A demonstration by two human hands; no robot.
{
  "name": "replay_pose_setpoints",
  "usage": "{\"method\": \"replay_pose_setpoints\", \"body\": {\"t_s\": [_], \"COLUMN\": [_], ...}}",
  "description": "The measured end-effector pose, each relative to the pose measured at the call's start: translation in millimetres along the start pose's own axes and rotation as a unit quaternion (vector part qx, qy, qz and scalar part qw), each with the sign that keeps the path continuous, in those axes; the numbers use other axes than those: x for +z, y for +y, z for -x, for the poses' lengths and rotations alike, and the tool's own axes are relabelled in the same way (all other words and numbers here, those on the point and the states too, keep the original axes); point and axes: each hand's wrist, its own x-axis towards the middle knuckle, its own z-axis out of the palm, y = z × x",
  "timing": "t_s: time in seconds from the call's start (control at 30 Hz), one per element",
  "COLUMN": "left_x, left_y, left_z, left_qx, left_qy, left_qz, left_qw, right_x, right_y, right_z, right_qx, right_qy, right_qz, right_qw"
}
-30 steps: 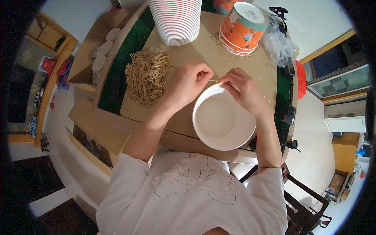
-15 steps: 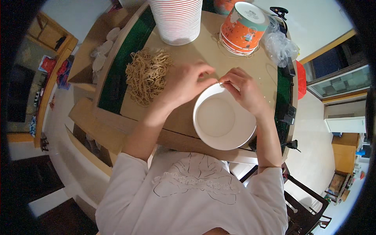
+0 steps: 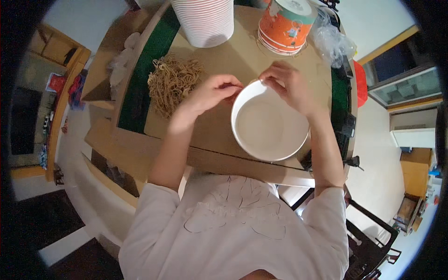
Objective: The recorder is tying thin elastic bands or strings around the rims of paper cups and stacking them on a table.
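Observation:
A white paper bucket tilts on the cardboard-covered table in front of me, its open mouth toward me. My right hand pinches the bucket's far rim between thumb and fingers. Just left of the rim is my left hand, fingertips pressed together against the bucket's outer side; what they hold is hidden. A bit of tan cord shows at the rim between both hands. Beyond my left hand lies a tangled heap of tan cords.
A tall stack of white paper buckets stands at the far side. Orange printed buckets sit upside down to its right, beside a clear plastic bag. Black adapters line the right edge. An open cardboard box is at left.
My left hand has come down and closer to the bucket's left side, its fingers now closed. My right hand stays at the rim, and the bucket has turned slightly.

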Motion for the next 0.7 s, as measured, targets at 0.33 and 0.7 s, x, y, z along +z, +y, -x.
{"method": "replay_pose_setpoints", "body": {"t_s": [0.33,0.7], "left_x": [-3.6,71.7], "left_y": [20.9,25.1], "left_z": [121.6,128.0], "left_qx": [-0.117,0.021], "left_qy": [-0.079,-0.099], "left_qz": [0.229,0.502], "left_qw": [0.963,0.859], "right_x": [-8.2,79.4], "right_y": [-2.0,-147.7], "right_z": [-2.1,116.6], "right_qx": [0.018,0.261], "right_qy": [0.101,-0.033], "right_qz": [0.025,-0.417], "right_qw": [0.994,0.870]}}
